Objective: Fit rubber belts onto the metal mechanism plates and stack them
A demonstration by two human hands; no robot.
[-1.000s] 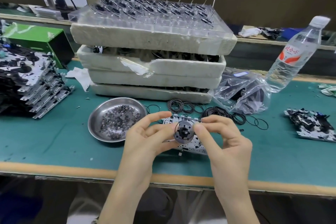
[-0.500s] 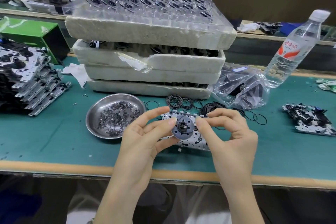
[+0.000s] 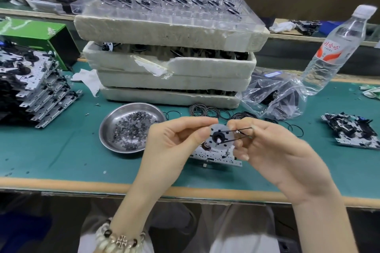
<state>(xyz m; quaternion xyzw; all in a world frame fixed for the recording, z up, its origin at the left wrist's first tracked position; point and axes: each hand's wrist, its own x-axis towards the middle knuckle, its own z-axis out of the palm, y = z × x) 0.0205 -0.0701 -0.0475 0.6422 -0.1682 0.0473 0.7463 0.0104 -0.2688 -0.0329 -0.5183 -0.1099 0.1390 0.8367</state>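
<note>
The rubber belt (image 3: 238,129) is looped round the hub of a round metal disc (image 3: 223,144) and drawn taut to the right, above a mechanism plate (image 3: 213,155) lying on the desk (image 3: 61,150). The left hand (image 3: 174,146) pinches the disc's edge with its fingertips, and the right hand (image 3: 273,150) pinches the belt's far end.

Black belt (image 3: 236,129), teal mat (image 3: 61,150)

Just below the left fingers (image 3: 195,123), we see only the near edge of the mechanism plate (image 3: 216,156); the disc (image 3: 226,144) and fingers cover the rest. The belt (image 3: 236,130) vanishes under the blurred right fingers (image 3: 242,122). Far left of them, the plate stack (image 3: 37,88) runs off-frame.
</note>
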